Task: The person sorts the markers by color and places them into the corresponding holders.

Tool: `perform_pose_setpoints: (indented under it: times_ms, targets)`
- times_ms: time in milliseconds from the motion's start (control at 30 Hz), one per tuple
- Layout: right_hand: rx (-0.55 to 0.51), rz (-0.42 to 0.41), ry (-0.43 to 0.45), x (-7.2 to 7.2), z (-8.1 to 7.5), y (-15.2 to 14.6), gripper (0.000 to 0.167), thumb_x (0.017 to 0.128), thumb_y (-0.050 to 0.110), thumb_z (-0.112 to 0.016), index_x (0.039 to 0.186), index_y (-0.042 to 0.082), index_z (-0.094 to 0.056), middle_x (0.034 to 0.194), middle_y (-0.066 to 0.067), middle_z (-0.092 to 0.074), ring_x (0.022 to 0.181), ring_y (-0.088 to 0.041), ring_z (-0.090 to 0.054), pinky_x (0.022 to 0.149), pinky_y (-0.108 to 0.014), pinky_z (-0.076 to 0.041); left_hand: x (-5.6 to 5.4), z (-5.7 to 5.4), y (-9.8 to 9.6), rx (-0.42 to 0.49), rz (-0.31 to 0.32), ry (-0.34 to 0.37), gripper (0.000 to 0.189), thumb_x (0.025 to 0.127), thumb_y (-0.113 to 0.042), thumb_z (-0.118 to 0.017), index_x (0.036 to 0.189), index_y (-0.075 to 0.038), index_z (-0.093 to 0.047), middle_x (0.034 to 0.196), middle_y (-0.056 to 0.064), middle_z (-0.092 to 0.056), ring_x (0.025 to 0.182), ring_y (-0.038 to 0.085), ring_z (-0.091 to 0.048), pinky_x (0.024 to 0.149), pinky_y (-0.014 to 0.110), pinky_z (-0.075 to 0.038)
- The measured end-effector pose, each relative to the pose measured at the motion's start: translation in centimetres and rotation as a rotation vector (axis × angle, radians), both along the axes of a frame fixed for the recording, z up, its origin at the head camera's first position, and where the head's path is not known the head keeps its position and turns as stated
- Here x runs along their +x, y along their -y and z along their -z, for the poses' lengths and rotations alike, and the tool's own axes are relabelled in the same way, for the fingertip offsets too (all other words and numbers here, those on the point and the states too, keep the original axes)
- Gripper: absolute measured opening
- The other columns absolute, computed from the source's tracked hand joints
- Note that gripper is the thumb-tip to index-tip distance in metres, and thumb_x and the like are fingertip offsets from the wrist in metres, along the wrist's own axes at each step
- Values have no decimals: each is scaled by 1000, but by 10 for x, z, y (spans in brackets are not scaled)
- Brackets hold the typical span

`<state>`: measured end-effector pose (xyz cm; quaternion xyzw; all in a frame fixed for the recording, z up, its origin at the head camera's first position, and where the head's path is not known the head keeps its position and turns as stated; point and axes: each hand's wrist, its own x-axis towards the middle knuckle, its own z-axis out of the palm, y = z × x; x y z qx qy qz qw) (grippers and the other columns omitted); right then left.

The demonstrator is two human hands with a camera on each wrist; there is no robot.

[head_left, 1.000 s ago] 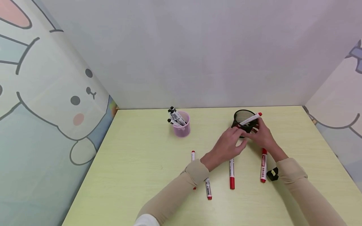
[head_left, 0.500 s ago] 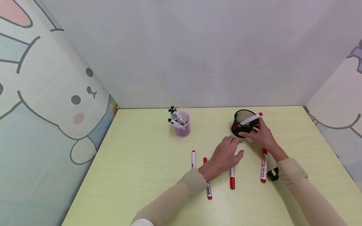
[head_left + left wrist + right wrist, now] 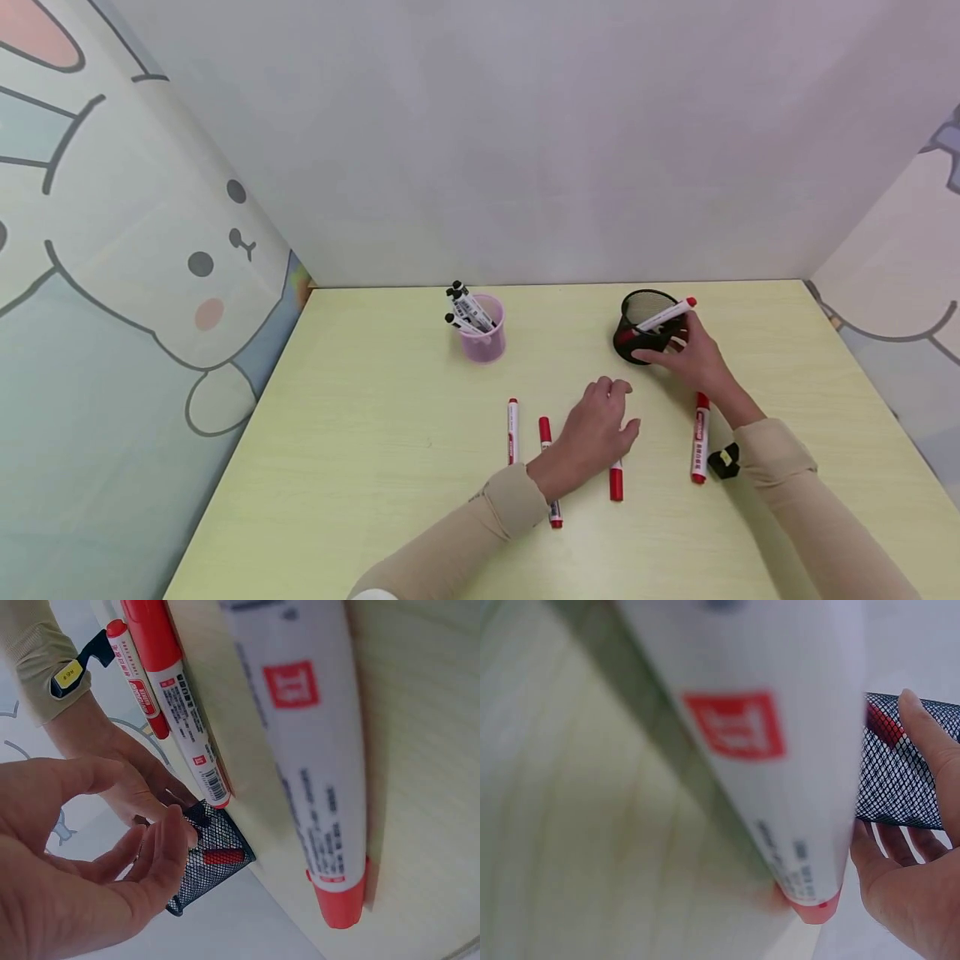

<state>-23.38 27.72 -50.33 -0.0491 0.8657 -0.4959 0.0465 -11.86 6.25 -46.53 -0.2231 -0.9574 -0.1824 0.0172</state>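
My right hand (image 3: 697, 362) holds the side of a black mesh pen cup (image 3: 632, 345), thumb in front and fingers round the far side. A white marker with a red cap (image 3: 666, 316) leans inside it, its end above the rim. In the right wrist view, the thumb presses on the mesh (image 3: 900, 787). My left hand (image 3: 592, 433) hovers over the table with loosely bent fingers and nothing in them. Below it lies a red-capped marker (image 3: 616, 485), partly hidden by the hand. Another red-capped marker (image 3: 545, 430) passes under the left wrist.
More red markers lie on the pale wooden table (image 3: 360, 417): one on the left (image 3: 513, 425) and one beside the right forearm (image 3: 700, 446). A pink cup (image 3: 483, 350) at the back holds several black-capped markers (image 3: 468, 310). A white wall (image 3: 525, 167) stands behind.
My left hand has drawn back from the mesh cup toward me, its fingers parting from the cup's front. The right hand and the cup stay in place.
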Motion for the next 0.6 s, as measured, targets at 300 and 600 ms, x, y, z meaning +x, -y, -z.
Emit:
perform_pose_setpoints:
  times_ms: [300, 600]
  targets:
    - [-8, -1, -4, 0, 0, 0, 94, 84, 32, -88, 148, -1, -27, 147, -30, -42, 140, -50, -39, 112, -61, -36, 8, 2, -5, -23, -114, 167, 50, 97, -32, -74, 135, -9, -53, 119, 0, -56, 101, 8, -53, 88, 12, -49]
    - [4, 3, -14, -1, -1, 1, 93, 84, 30, -88, 148, 0, -28, 146, -28, -44, 138, -48, -41, 112, -58, -38, 11, 4, -8, 37, -214, 312, 51, 95, -27, -76, 134, -5, -52, 116, 4, -56, 93, 9, -52, 84, 14, -50]
